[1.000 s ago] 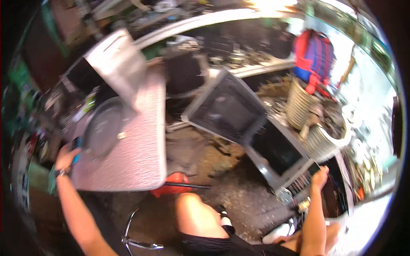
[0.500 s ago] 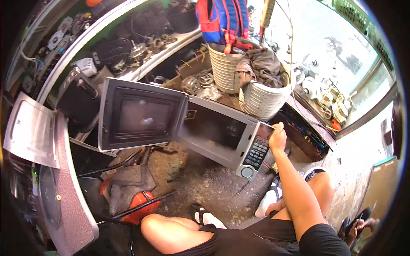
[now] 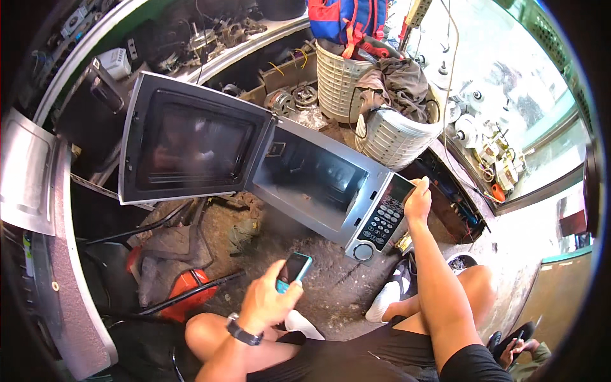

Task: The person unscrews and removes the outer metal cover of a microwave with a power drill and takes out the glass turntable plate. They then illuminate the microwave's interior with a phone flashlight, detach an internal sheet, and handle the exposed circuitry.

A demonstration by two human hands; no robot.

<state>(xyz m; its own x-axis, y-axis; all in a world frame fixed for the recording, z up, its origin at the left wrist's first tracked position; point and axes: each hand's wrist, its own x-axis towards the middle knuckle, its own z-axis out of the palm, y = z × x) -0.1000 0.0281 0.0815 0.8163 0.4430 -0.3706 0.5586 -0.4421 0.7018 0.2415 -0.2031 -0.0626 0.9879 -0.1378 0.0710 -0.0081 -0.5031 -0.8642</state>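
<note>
My left hand (image 3: 272, 299) grips a small teal phone (image 3: 291, 272) with a dark screen, held low in the middle, above my lap. My right hand (image 3: 417, 200) grips the right end of a silver microwave (image 3: 309, 172) by its top edge, beside the black keypad panel (image 3: 382, 223) and round dial. The microwave's door (image 3: 184, 140) hangs wide open to the left, showing its dark inner face. The cavity looks dark, with a small pale patch inside. My fingertips behind the microwave's edge are partly hidden.
Perforated baskets (image 3: 334, 83) hold cloth and a backpack (image 3: 350, 19). Motor parts line shelves (image 3: 267, 32) and a window ledge. A pink-topped table (image 3: 86, 318) with a metal panel is at left, a red object (image 3: 184, 293) on the floor. Another person's hands (image 3: 509, 356) show at lower right.
My left hand has come from the left tabletop to mid-view with the teal phone. My right hand stays on the microwave. The view has swung rightward from the table.
</note>
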